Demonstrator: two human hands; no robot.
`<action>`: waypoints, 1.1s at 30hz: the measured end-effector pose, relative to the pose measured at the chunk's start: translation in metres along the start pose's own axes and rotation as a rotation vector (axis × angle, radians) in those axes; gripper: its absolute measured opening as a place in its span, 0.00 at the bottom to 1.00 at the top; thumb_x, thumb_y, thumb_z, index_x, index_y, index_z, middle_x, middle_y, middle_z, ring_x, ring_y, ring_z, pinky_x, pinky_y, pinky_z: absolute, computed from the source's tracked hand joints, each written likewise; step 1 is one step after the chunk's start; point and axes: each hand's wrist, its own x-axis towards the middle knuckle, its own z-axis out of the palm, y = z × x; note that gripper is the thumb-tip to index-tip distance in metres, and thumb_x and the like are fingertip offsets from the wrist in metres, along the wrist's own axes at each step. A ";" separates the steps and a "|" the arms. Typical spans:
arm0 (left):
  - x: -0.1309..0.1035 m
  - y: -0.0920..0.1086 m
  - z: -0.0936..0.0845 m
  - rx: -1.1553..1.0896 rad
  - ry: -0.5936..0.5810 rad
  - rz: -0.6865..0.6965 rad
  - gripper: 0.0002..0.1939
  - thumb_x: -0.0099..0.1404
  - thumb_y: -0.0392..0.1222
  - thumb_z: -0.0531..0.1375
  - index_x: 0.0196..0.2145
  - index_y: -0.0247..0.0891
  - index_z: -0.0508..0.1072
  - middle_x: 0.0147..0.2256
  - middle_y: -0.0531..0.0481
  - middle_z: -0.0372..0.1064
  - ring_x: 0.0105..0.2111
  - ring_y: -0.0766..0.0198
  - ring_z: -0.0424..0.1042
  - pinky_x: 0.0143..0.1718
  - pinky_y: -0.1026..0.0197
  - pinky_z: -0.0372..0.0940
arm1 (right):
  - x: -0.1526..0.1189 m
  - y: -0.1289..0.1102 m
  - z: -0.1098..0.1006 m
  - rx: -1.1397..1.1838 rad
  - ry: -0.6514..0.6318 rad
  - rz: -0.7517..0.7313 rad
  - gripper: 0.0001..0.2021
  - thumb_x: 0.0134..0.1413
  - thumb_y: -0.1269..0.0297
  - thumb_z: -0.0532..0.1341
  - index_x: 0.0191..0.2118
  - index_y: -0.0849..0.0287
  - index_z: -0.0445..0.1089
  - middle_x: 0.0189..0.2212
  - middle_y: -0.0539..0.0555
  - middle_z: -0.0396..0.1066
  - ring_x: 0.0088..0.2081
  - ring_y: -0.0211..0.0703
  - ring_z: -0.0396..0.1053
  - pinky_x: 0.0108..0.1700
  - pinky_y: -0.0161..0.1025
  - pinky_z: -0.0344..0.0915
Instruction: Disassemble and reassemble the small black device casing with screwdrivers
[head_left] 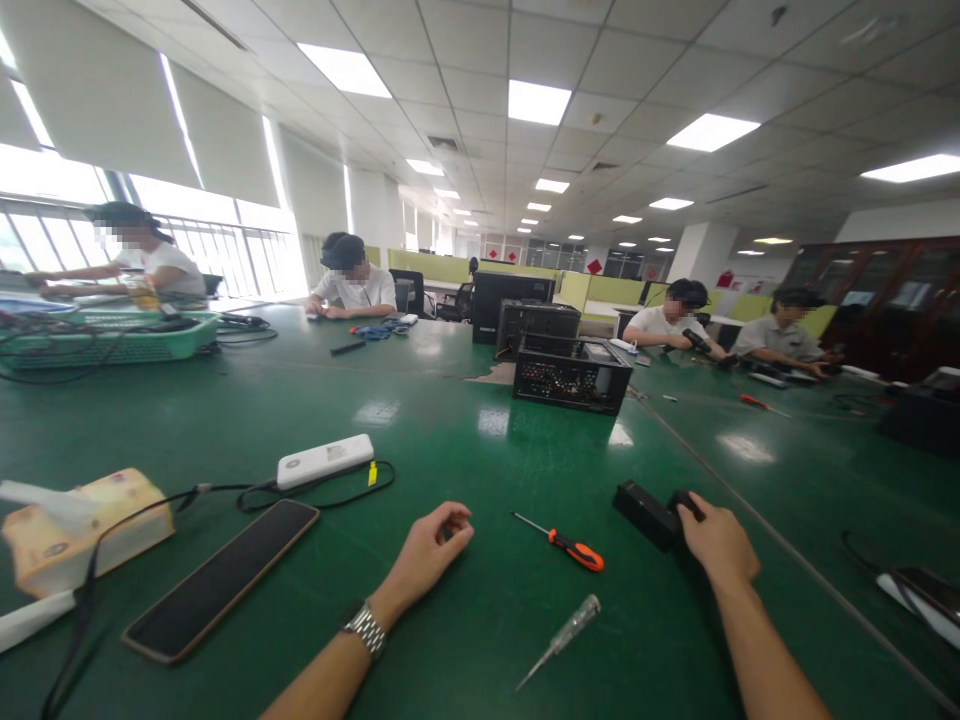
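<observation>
My left hand rests on the green table, its fingers loosely curled and the thumb apart, holding nothing. At the right, my right hand has its fingers closed on the near end of a black box-shaped object; a smaller black part shows at the fingertips, and its exact kind is unclear. Between my hands lies an orange-and-black screwdriver, tip towards my left hand. Closer to me is a screwdriver with a clear handle, its tip pointing to the lower left.
To the left are a phone, a white power bank with a black cable, and a tissue pack. Further back stand a green basket and an open black computer case. Several people sit around the table.
</observation>
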 end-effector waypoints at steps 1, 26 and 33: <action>0.000 0.001 0.000 0.014 -0.006 0.007 0.12 0.62 0.46 0.58 0.40 0.37 0.71 0.34 0.49 0.74 0.33 0.60 0.71 0.32 0.63 0.62 | 0.001 -0.001 0.000 -0.003 -0.022 -0.002 0.27 0.59 0.46 0.47 0.58 0.50 0.68 0.51 0.64 0.69 0.48 0.62 0.70 0.43 0.53 0.67; -0.002 -0.001 0.001 0.050 -0.018 0.011 0.12 0.62 0.45 0.58 0.39 0.35 0.72 0.33 0.49 0.73 0.32 0.61 0.70 0.31 0.64 0.62 | 0.005 0.009 0.000 -0.078 -0.102 -0.027 0.31 0.59 0.42 0.43 0.60 0.52 0.62 0.52 0.65 0.68 0.48 0.66 0.70 0.42 0.56 0.67; -0.002 -0.002 0.001 0.062 -0.023 0.012 0.11 0.62 0.45 0.58 0.39 0.36 0.72 0.34 0.49 0.73 0.32 0.62 0.70 0.32 0.64 0.62 | 0.009 0.016 0.009 -0.073 -0.007 -0.057 0.29 0.61 0.47 0.44 0.59 0.56 0.63 0.49 0.65 0.71 0.45 0.62 0.72 0.40 0.53 0.67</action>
